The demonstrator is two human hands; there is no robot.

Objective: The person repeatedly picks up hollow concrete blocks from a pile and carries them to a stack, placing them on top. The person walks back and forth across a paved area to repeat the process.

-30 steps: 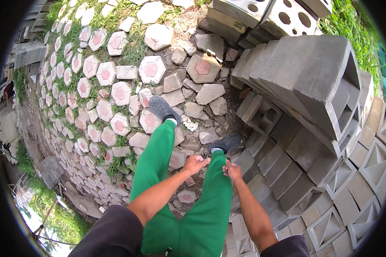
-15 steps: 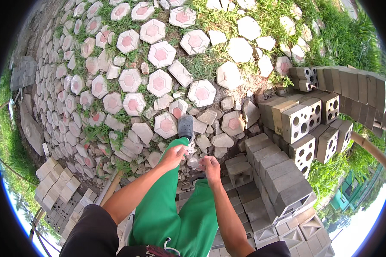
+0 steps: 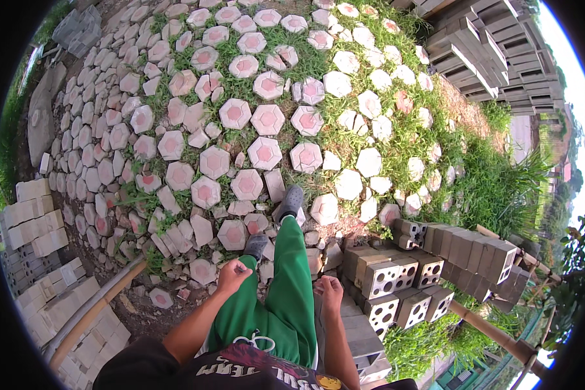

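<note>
Head view shows my left hand [image 3: 233, 278] and right hand [image 3: 330, 294] apart, curled closed with nothing visibly held. Hexagonal pavers [image 3: 267, 119] lie spread ahead of my grey clogs [image 3: 291, 201]; perforated concrete blocks [image 3: 381, 279] remain stacked at my right, none lifted.

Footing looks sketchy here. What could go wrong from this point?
1. Trip: the hexagonal pavers sit apart with grass between them, so the right shoe might catch an edge.
2. Wobble: broken slab pieces lie among them and may shift if stepped on.
3. Scrape: the right hand appears near the stacked hollow blocks, though depth is hard to judge.
</note>
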